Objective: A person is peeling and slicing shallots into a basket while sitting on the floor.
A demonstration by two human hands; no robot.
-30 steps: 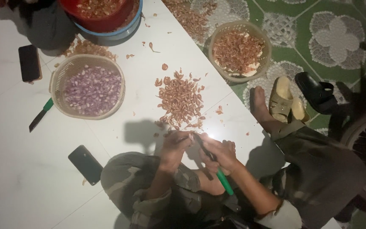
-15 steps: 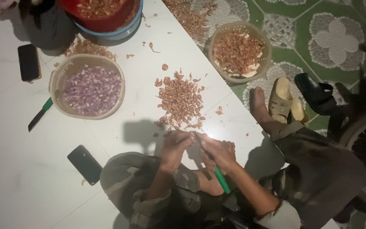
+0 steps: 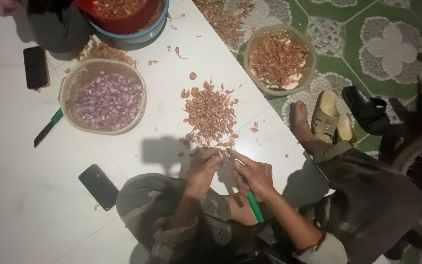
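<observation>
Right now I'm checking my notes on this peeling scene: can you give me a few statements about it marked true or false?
1. The right hand holds a green-handled knife. True.
2. The basket of peeled purple shallots sits on the green patterned floor. False: it sits on the white floor.
3. A heap of peels lies just beyond both hands. True.
4. The left hand rests on the black phone. False: the phone lies apart, untouched.

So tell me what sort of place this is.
Probably a home floor used for kitchen prep. White floor tiles meet green patterned tiles, sandals lie nearby, and the person sits beside a basket of peeled shallots and a pile of skins.
</observation>
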